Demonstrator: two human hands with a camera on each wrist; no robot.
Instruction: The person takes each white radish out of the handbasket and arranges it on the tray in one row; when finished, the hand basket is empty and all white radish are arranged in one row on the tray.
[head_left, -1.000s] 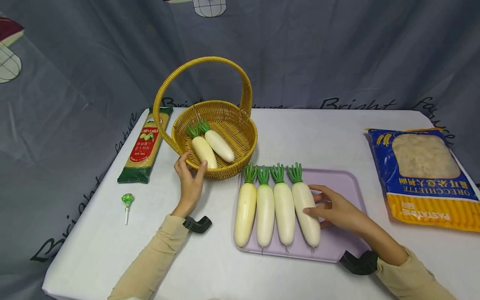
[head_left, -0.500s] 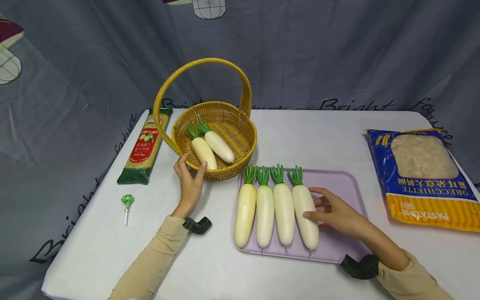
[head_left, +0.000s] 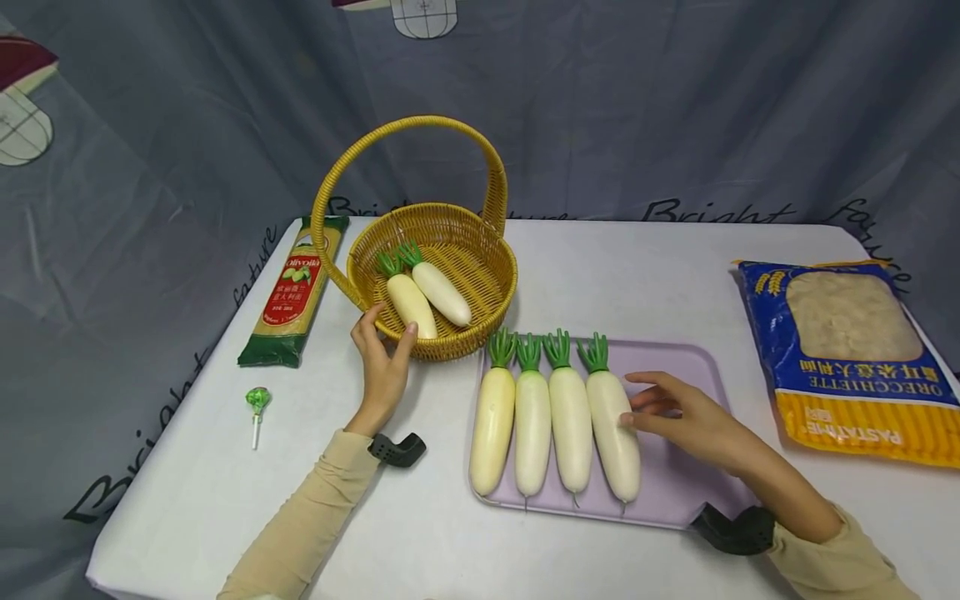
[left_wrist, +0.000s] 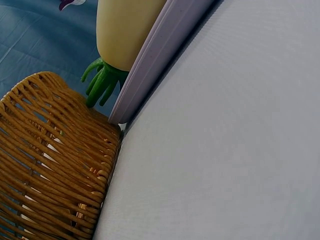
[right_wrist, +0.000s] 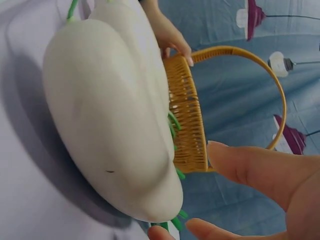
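Right hand (head_left: pixel 678 419): fingers parted, holding nothing; white, green-topped, elongated radish (head_left: pixel 615 437) just to its left.
The radish lies rightmost of four on the lilac rectangular tray (head_left: pixel 667 487), long axis near-to-far. Left hand (head_left: pixel 382 379), farther away, grips the yellow wicker basket (head_left: pixel 467 340).

You face creamy-white radishes (head_left: pixel 572 429) (green-topped, some yellower), a lilac tray (head_left: pixel 663 479), a golden woven basket (head_left: pixel 480 279), a white worktop (head_left: pixel 405 533), a blue-and-yellow bag (head_left: pixel 851 350); your sleeves (head_left: pixel 315 517) are plain beige.

I note creased beige sleeves (head_left: pixel 311 512); left wrist piece (head_left: pixel 396 452) black, curved, small holes; right wrist piece (head_left: pixel 738 533) also curved, black.
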